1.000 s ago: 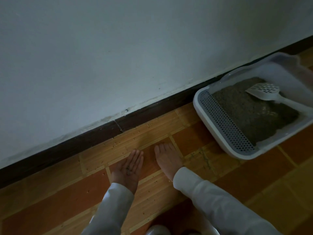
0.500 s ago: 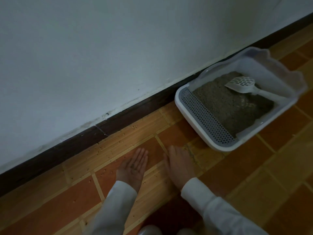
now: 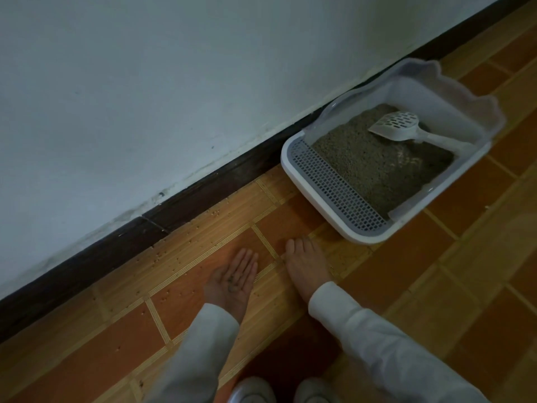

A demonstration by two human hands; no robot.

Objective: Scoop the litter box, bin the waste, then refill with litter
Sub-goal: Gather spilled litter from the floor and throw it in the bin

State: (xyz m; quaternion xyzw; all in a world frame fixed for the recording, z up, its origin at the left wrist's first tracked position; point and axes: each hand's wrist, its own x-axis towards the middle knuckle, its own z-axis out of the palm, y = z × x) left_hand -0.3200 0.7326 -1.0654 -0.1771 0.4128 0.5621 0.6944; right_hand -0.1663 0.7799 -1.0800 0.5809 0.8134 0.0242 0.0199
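On floor: 2 hands (image 3: 308,267), 1 litter box (image 3: 343,228), 1 scoop (image 3: 398,128).

Open tiled floor (image 3: 436,286) lay to the right of the hands and in front of the litter box (image 3: 343,228). The wall (image 3: 145,97) and dark skirting (image 3: 203,187) closed off the far side. The box sat tight against them, its scoop (image 3: 401,128) lying across the litter (image 3: 363,158).

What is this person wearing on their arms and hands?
Both arms are in long, loose, pale grey-white sleeves that reach the wrists. The left hand and right hand are bare: no gloves, rings or watch visible in this dim view.
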